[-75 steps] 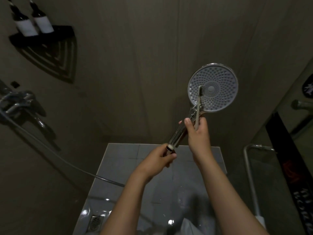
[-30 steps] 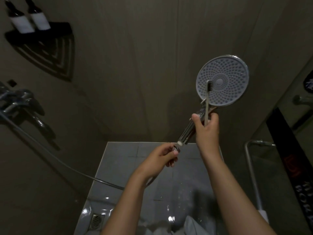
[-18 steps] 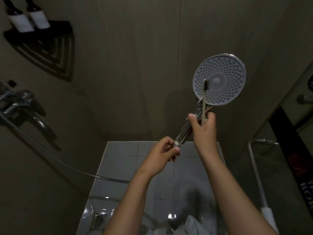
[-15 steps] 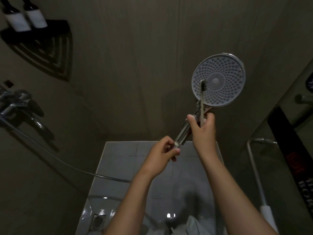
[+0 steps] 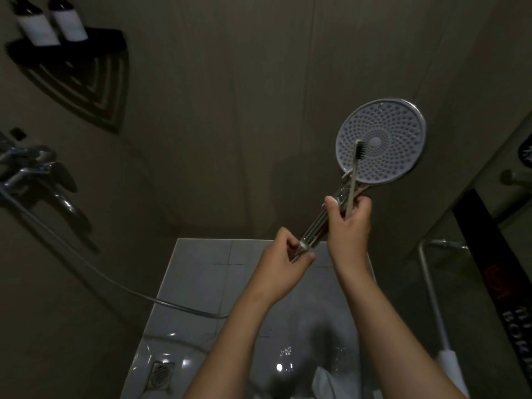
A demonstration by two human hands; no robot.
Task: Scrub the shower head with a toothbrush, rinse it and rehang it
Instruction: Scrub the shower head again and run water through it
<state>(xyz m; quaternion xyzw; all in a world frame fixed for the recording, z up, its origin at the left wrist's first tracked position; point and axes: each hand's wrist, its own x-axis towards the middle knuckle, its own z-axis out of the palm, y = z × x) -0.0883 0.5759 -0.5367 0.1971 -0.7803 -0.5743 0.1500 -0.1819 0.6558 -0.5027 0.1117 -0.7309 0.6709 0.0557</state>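
Dim shower stall here: grey-brown wall panels [image 5: 230, 110] all round, pale wet floor tiles [image 5: 201, 283] far below the fingers, and a square drain [image 5: 159, 374] glinting at the lower left. Up and well left of the fingers, a black corner shelf [image 5: 86, 79] carries two bottles [image 5: 37, 27]. A chrome tap [image 5: 31, 165] sits beneath it, and its hose [image 5: 115, 283] sweeps down over the floor and passes behind the left forearm.

The left hand [image 5: 283, 266] pinches the bottom end of the chrome handle [image 5: 316, 226]. The right hand [image 5: 349, 226] is curled round the toothbrush [image 5: 353, 180] stem, thumb in front of the handle. The shower head [image 5: 394, 122] stands just above the right fingers [image 5: 364, 203], nozzle face towards us, with the bristles on it just left of the centre hub. A rail [image 5: 429, 283] drops away to the right of the fingers.

Against two and a half seconds back, the grips are the same, but the shower head rides higher and further right, and the bottles have slipped towards the top edge.
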